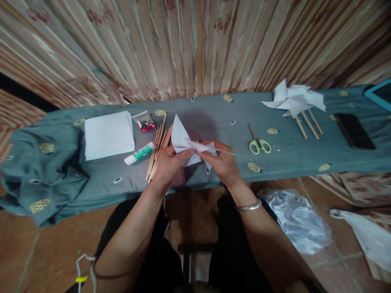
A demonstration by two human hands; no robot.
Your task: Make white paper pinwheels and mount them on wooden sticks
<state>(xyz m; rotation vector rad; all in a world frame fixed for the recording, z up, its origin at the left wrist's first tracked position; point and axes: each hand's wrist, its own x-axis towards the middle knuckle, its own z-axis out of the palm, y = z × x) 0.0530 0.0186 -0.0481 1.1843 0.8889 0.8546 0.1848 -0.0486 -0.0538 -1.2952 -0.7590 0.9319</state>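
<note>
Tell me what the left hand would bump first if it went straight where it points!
The white paper that the left hand is holding. Past it, maybe the right hand, but depth is hard to judge.

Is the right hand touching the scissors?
Apart. The head view shows it: the right hand is at the folded white paper, and grey-blue cloth shows between the hand and the scissors.

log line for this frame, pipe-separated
left hand: pinching folded paper | right hand: pinching same paper | glue stick: beside wooden sticks | scissors: on tablecloth | pinwheels: right of scissors
</note>
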